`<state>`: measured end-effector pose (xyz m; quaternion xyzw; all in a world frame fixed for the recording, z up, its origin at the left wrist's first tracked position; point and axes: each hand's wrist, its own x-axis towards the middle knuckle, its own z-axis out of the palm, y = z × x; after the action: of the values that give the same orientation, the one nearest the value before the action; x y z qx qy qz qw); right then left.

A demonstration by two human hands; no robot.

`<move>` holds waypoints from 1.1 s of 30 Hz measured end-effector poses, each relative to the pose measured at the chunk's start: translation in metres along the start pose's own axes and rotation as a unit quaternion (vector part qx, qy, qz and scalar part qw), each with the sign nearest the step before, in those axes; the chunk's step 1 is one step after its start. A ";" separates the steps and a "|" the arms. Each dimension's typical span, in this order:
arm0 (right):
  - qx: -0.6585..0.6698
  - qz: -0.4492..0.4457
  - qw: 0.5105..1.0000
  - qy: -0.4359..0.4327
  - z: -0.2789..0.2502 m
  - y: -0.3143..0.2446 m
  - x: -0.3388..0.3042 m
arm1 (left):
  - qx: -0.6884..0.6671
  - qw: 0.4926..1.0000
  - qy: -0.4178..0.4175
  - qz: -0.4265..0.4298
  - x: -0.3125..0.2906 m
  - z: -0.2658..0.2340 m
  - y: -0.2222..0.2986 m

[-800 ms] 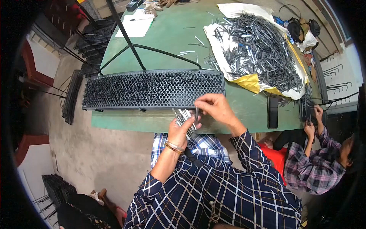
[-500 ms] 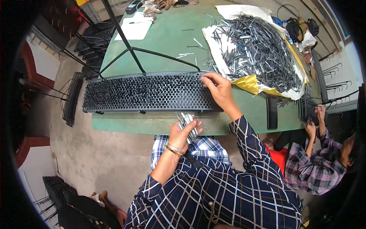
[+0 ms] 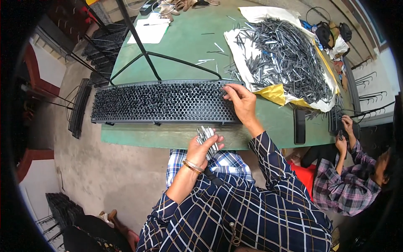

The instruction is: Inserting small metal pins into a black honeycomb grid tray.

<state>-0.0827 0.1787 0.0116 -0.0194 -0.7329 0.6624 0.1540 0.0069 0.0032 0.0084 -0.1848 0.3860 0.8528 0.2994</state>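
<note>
A long black panel full of round holes [image 3: 201, 110] lies across the front of the green table, its left and middle part bristling with dark strips. Thin black rods rise from its back edge. My left hand [image 3: 202, 145] is closed around a bundle of thin grey and silver strips [image 3: 206, 136], just in front of the panel. At the panel's right end, my right hand [image 3: 242, 101] has thumb and fingers pinched together over the holes. Whatever lies between those fingertips is too small to make out.
A heap of dark strips [image 3: 289, 59] fills an opened white and yellow sack at the back right. A black phone-like slab [image 3: 299, 126] lies near the front edge. White paper [image 3: 151, 31] lies at the back left. A co-worker's hands [image 3: 345, 134] hold another dark panel at right.
My right hand has shifted slightly toward me and to the right along the panel's right end. My left hand stays nearly still with its bundle. The co-worker's hands have moved.
</note>
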 end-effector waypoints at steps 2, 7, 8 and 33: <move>-0.009 -0.021 1.000 -0.001 0.002 0.000 0.001 | 0.000 1.000 0.005 -0.002 0.000 -0.002 -0.001; -0.034 -0.033 0.999 -0.026 0.001 0.001 0.003 | 0.002 1.000 0.003 -0.006 -0.002 0.000 0.001; -0.055 -0.049 0.997 -0.037 -0.001 0.001 0.004 | 0.002 1.000 0.004 -0.007 -0.002 0.001 0.001; -0.197 -0.190 0.950 -0.149 -0.014 -0.009 0.025 | 0.019 0.999 -0.030 -0.038 -0.001 -0.009 -0.002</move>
<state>-0.1016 0.1968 0.0268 0.1887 -0.8538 0.4584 0.1593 0.0099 -0.0026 0.0024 -0.1676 0.3855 0.8385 0.3467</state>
